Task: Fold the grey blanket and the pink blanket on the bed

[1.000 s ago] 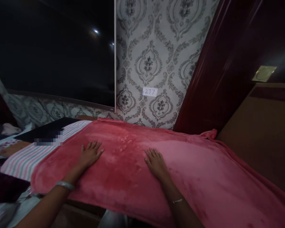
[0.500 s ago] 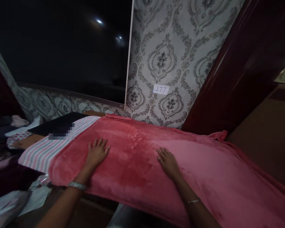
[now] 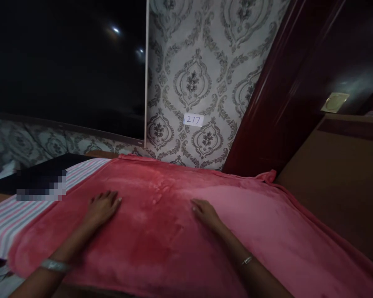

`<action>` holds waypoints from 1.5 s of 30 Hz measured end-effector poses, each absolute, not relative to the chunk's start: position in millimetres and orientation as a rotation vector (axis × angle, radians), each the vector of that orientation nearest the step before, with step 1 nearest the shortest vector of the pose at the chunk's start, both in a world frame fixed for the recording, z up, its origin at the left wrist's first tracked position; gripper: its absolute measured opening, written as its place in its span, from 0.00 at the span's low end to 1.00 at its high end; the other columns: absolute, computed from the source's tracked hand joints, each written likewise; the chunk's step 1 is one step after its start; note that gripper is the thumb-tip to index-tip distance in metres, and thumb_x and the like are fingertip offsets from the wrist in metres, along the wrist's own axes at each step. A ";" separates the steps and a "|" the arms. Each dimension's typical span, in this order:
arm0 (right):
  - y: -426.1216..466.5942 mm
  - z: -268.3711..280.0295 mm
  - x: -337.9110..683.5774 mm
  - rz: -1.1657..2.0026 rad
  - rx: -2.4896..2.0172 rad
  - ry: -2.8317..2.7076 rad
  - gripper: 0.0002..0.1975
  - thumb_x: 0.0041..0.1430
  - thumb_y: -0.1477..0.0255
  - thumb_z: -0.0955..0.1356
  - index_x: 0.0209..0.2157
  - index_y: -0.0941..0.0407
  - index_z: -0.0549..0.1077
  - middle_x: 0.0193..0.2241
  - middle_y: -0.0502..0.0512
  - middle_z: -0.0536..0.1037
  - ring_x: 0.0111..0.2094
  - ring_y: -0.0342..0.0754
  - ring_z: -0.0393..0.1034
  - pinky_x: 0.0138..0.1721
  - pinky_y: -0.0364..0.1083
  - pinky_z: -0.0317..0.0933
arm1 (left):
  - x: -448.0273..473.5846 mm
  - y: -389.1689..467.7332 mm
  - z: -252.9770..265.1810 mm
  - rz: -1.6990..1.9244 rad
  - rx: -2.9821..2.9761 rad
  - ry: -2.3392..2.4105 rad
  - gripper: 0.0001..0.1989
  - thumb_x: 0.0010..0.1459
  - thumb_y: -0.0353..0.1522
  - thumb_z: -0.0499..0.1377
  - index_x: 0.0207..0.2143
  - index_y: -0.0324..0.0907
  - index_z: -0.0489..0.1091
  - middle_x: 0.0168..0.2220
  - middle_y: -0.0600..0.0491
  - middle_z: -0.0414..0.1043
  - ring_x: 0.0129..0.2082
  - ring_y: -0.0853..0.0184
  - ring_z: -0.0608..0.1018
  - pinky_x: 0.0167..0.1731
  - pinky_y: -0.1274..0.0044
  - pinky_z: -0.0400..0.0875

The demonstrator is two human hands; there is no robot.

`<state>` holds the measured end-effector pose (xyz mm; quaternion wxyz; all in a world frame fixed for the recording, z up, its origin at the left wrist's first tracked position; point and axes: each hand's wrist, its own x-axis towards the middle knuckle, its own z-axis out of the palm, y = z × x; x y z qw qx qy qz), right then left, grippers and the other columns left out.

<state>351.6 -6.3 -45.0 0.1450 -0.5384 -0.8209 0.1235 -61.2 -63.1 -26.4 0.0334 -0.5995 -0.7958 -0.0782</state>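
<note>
A plush pink-red blanket (image 3: 149,231) lies spread over a long surface in front of me. On its left part rests my left hand (image 3: 102,209), palm down, with the fingers stretched out and slightly apart. My right hand (image 3: 207,213) touches the blanket near the middle, beside a paler pink area. It is tipped a little onto its side, fingers extended and thumb apart, and it holds nothing. Bumpy creases run across the pile between and beyond the two hands.
Left of the blanket are a striped cloth (image 3: 6,225) and a dark flat panel (image 3: 49,167), partly blurred out. A large black screen (image 3: 65,66) hangs on the patterned wall (image 3: 192,78). A paper marked 277 (image 3: 194,120) is stuck there. To the right stands a brown box (image 3: 338,178).
The view has shifted right and closer to the blanket. My right hand has turned from flat with spread fingers to tipped sideways; my left hand stays laid on the blanket.
</note>
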 end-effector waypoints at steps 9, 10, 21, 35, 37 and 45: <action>80.6 -17.2 347.8 0.115 -1.811 -2.259 0.30 0.68 0.65 0.59 0.69 0.58 0.54 0.69 0.63 0.51 0.69 0.56 0.44 0.65 0.57 0.47 | 66.4 66.2 -6.1 -0.263 -2.397 -2.156 0.32 0.64 0.39 0.46 0.67 0.33 0.53 0.69 0.36 0.48 0.69 0.52 0.53 0.66 0.56 0.48; 84.2 -21.9 344.8 0.098 -1.811 -2.290 0.30 0.68 0.64 0.59 0.69 0.56 0.53 0.70 0.61 0.49 0.70 0.58 0.42 0.64 0.60 0.46 | 83.9 77.4 -10.2 -0.263 -2.463 -2.106 0.33 0.64 0.41 0.47 0.68 0.35 0.52 0.70 0.38 0.47 0.70 0.53 0.52 0.66 0.56 0.46; 88.7 -61.7 348.3 0.078 -1.793 -2.469 0.29 0.70 0.60 0.57 0.69 0.47 0.52 0.70 0.54 0.48 0.70 0.58 0.40 0.65 0.63 0.40 | 91.5 116.5 -50.9 -0.218 -2.634 -1.903 0.33 0.65 0.50 0.44 0.69 0.49 0.52 0.71 0.47 0.46 0.71 0.53 0.49 0.66 0.51 0.38; 98.6 -84.6 351.4 -0.017 -1.777 -2.458 0.29 0.68 0.58 0.56 0.69 0.45 0.53 0.70 0.52 0.50 0.70 0.57 0.42 0.65 0.63 0.42 | -166.2 87.6 -27.3 -0.061 -1.638 -2.656 0.31 0.67 0.43 0.37 0.69 0.44 0.49 0.71 0.43 0.45 0.71 0.52 0.48 0.62 0.47 0.47; 97.4 -82.0 350.7 -0.007 -1.788 -2.456 0.29 0.68 0.58 0.57 0.69 0.45 0.53 0.70 0.53 0.49 0.70 0.57 0.42 0.65 0.63 0.41 | -163.2 92.6 -26.8 -0.072 -1.574 -2.699 0.34 0.66 0.46 0.38 0.69 0.42 0.50 0.71 0.41 0.44 0.70 0.47 0.49 0.60 0.45 0.49; 92.1 -68.9 347.5 0.040 -1.801 -2.465 0.29 0.69 0.60 0.56 0.69 0.47 0.52 0.70 0.53 0.48 0.70 0.56 0.41 0.65 0.62 0.41 | -29.4 116.8 -33.1 -0.152 -1.905 -2.528 0.39 0.63 0.51 0.42 0.69 0.38 0.50 0.70 0.34 0.45 0.69 0.41 0.49 0.62 0.47 0.46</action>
